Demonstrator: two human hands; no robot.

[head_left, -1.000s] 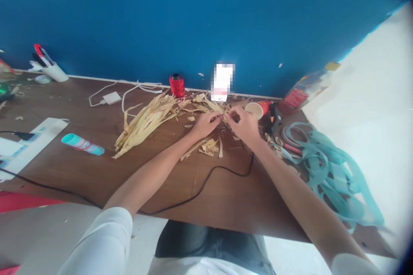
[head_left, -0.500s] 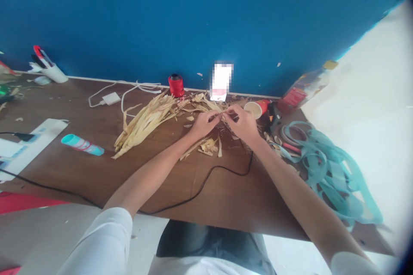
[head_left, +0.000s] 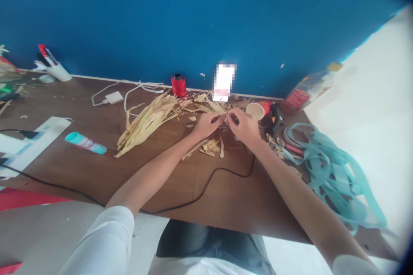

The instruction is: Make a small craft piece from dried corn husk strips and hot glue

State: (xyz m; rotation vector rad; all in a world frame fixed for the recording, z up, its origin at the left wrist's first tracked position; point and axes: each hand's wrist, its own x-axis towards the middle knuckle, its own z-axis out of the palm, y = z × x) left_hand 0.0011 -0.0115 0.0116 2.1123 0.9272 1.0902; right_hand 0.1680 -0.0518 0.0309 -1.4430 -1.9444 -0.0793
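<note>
Husk strips [head_left: 208,105] on a brown desk [head_left: 174,189], with the left hand [head_left: 208,124] and right hand [head_left: 243,125] almost meeting beside them.
The fingers of both hands are bent and drawn in; whether they grasp a strand is too small to tell. The strips lie at the far side of the desk, just before a bright screen [head_left: 223,82]. A pale husk bundle [head_left: 146,126] lies to the left, small scraps [head_left: 210,147] on the near side of the hands. A red spool [head_left: 178,86] stands near the bundle's far end, a tipped cup [head_left: 256,111] lies by the right hand, and teal ribbon [head_left: 342,184] is heaped farther right.
</note>
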